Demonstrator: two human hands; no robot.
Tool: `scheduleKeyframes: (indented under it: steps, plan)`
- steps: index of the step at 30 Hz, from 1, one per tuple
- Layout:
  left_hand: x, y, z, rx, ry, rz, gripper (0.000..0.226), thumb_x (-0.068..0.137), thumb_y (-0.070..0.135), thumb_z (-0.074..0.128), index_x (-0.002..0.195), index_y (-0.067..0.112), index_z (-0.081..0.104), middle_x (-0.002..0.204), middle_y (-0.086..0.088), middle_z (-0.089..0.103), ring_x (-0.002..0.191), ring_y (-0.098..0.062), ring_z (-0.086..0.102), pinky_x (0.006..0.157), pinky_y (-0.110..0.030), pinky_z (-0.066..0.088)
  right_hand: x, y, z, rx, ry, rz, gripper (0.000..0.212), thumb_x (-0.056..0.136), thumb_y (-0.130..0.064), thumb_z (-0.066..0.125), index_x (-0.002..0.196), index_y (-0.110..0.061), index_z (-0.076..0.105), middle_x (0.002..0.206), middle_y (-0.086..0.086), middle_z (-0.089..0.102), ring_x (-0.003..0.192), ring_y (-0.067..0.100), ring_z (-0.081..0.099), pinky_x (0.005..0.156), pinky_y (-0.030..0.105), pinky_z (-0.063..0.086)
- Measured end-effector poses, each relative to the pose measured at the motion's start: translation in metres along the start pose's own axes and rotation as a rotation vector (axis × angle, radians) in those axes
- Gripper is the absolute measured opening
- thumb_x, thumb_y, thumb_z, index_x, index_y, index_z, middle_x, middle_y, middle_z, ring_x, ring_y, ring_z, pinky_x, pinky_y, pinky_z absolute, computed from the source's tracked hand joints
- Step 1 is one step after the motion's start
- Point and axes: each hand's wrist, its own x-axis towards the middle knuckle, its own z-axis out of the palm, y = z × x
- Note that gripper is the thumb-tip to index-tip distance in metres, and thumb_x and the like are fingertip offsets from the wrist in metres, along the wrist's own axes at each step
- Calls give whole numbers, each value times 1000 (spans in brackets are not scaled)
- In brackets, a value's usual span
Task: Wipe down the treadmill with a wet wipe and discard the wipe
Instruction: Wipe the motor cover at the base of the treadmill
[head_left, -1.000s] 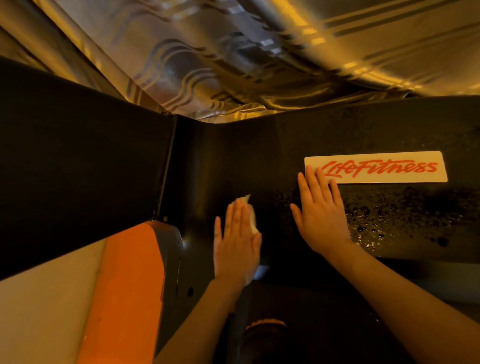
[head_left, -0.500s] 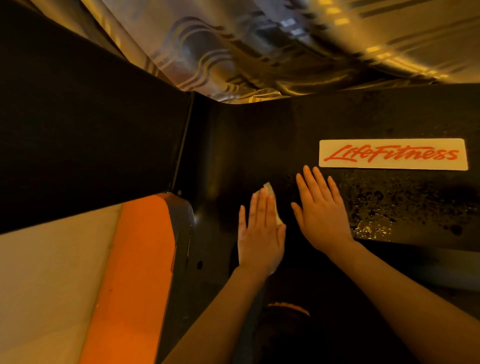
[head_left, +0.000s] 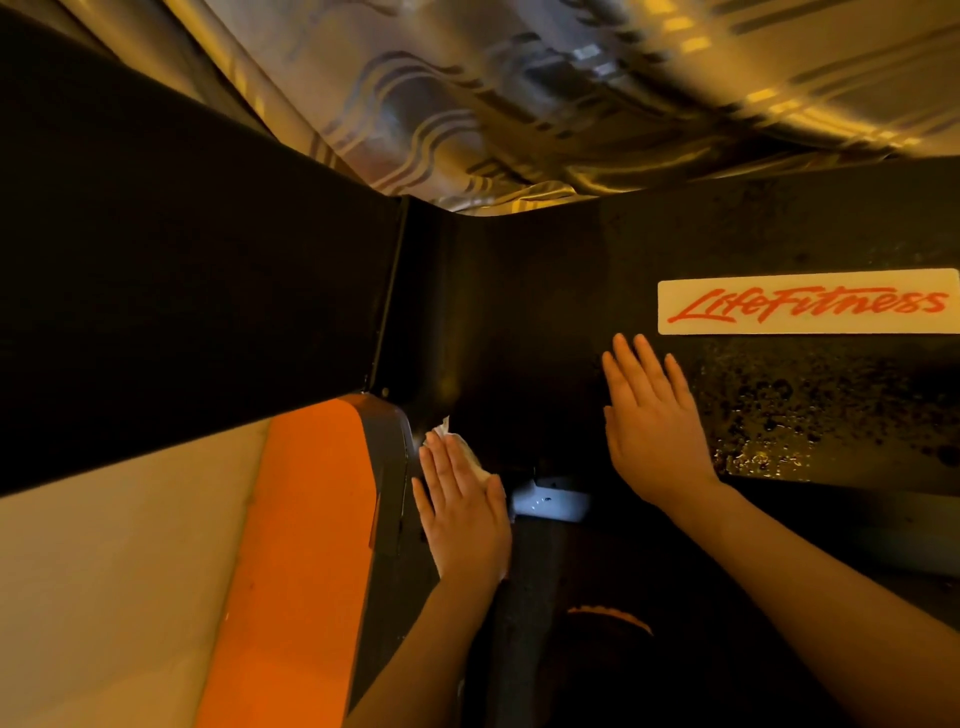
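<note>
The treadmill's black front cover (head_left: 545, 322) fills the middle of the view, with a white LifeFitness label (head_left: 805, 307) at the right and wet droplets below it. My left hand (head_left: 462, 512) lies flat with straight fingers and presses a white wet wipe (head_left: 470, 460) against the lower left corner of the cover, beside the orange side strip (head_left: 296, 545). Most of the wipe is hidden under the palm. My right hand (head_left: 652, 428) rests flat and open on the cover, just left of the wet patch and below the label.
A black side panel (head_left: 182, 291) rises at the left above a pale surface (head_left: 104, 597). A small white fitting (head_left: 550, 501) shows below the cover between my arms. Patterned shiny fabric (head_left: 519, 93) hangs behind the machine.
My left hand has slid the wipe down and to the left, away from my right hand, into the corner by the orange strip. My right hand has stayed flat on the cover.
</note>
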Motion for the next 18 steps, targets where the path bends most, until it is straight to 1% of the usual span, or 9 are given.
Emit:
scheduleKeyframes:
  steps: [1, 3, 5, 7, 9, 11, 12, 15, 18]
  plan:
    - [3, 3, 0, -6, 3, -15, 68, 99, 46, 14, 154, 7, 5, 161, -10, 4, 150, -26, 6, 118, -46, 11, 1, -6, 1, -3, 7, -49, 59, 90, -20, 60, 145, -3, 43, 156, 16, 33, 147, 32, 24, 119, 49, 14]
    - [10, 13, -1, -35, 13, -80, 69, 99, 47, 14, 154, 5, 10, 162, -12, 7, 149, -27, 8, 118, -48, 14, 1, -20, 2, -9, 14, -143, 62, 86, -20, 65, 143, -3, 46, 155, 17, 36, 146, 33, 28, 118, 48, 14]
    - [15, 25, -3, -84, 25, -156, 69, 99, 46, 17, 154, 4, 14, 162, -14, 12, 149, -28, 9, 118, -48, 17, -2, -33, 6, -10, -12, -172, 62, 90, -27, 62, 144, -3, 45, 155, 18, 35, 146, 33, 28, 118, 48, 15]
    - [17, 29, -4, -91, 41, -169, 68, 99, 45, 18, 154, 4, 15, 161, -15, 15, 148, -27, 10, 117, -48, 18, -7, -40, 12, -13, -54, -153, 63, 93, -35, 55, 146, -5, 42, 156, 18, 33, 146, 33, 27, 120, 49, 17]
    - [11, 25, -4, -67, 28, -132, 70, 97, 47, 15, 154, 7, 10, 162, -12, 11, 149, -25, 6, 117, -46, 12, -11, -42, 16, -25, -84, -140, 59, 98, -39, 42, 147, -5, 40, 156, 18, 32, 146, 33, 28, 120, 49, 19]
    - [1, 15, -5, -52, -12, -107, 71, 94, 50, 8, 154, 11, 0, 161, -6, -1, 149, -21, -3, 119, -43, 3, -11, -41, 18, -26, -112, -138, 63, 97, -42, 28, 147, -5, 39, 156, 18, 32, 146, 33, 27, 119, 49, 17]
    - [-5, 10, -5, -55, -36, -110, 72, 93, 52, 4, 152, 13, -5, 161, -4, -7, 149, -19, -8, 119, -42, -2, -10, -40, 18, -29, -122, -140, 65, 96, -43, 24, 148, -6, 39, 156, 18, 32, 146, 34, 27, 118, 49, 17]
    - [-14, 1, -7, -57, -81, -132, 75, 87, 55, -4, 149, 15, -14, 159, -1, -16, 146, -16, -19, 118, -38, -11, -10, -40, 17, -23, -121, -142, 66, 96, -43, 23, 147, -6, 39, 156, 19, 32, 146, 34, 28, 117, 49, 17]
    - [0, -3, -9, -84, -25, -208, 77, 90, 54, 0, 153, 10, -7, 162, -5, -10, 147, -17, -15, 119, -40, -7, -10, -38, 18, -17, -132, -149, 66, 96, -44, 23, 148, -6, 38, 157, 18, 31, 147, 33, 26, 117, 49, 18]
